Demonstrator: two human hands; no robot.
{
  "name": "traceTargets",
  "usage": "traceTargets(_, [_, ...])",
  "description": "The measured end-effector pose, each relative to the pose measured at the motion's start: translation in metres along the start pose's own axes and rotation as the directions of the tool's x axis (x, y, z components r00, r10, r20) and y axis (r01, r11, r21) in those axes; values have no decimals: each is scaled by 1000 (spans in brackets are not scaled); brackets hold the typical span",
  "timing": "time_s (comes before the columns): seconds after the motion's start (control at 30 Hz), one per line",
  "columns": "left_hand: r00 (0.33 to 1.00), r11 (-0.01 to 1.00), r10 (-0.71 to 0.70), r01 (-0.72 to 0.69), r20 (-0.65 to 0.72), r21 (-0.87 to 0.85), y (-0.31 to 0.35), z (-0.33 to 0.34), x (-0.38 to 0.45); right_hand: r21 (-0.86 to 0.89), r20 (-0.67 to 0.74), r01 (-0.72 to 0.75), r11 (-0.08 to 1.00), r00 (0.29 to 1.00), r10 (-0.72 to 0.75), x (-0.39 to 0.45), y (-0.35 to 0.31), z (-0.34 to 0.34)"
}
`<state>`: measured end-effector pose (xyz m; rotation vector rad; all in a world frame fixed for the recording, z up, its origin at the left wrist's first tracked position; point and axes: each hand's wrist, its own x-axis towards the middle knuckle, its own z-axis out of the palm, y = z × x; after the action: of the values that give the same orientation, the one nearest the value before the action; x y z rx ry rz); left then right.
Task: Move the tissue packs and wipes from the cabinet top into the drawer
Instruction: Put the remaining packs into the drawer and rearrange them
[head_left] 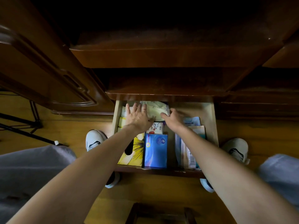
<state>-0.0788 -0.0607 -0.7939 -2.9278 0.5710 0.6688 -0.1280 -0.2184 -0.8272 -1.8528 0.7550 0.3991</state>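
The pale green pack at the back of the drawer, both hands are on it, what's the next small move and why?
Probably press the pale green pack flat and let go: the left hand and right hand already rest on it inside the drawer.

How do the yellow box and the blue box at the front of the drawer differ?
The yellow box carries black burst artwork and a dark oval opening; the blue box shows a round logo and no opening. Yellow sits left, partly under the left forearm; blue sits clear. Both lie side by side against the drawer front.
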Motion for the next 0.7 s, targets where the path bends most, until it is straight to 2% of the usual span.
traceTargets(0.07, [999,999,41,-41,-13,-3,-7,1,3,76,4,-81,994,997,81,12,-1,5])
traceTargets(0.13, [996,996,88,-88,-15,9,-14,1,7,95,-85,-91,991,991,99,21,3,4])
traceTargets(0.27, [988,984,150,-152,30,89,-18,3,18,110,-309,33,993,951,2,30,13,-6])
traceTargets(0.33, [978,965,203,-207,44,159,-15,6,21,97,-372,66,993,928,-25,29,15,-10])
traceTargets(0.5, [960,931,238,-268,146,246,-17,6,30,-67,-326,10,998,945,-31,29,19,-7])
traceTargets(0.6, [952,924,239,-284,193,256,-17,2,36,-72,-308,55,996,949,-74,30,19,-7])
traceTargets(0.7, [959,951,232,-258,160,169,-11,2,39,-23,-311,64,998,948,-68,34,22,-13])
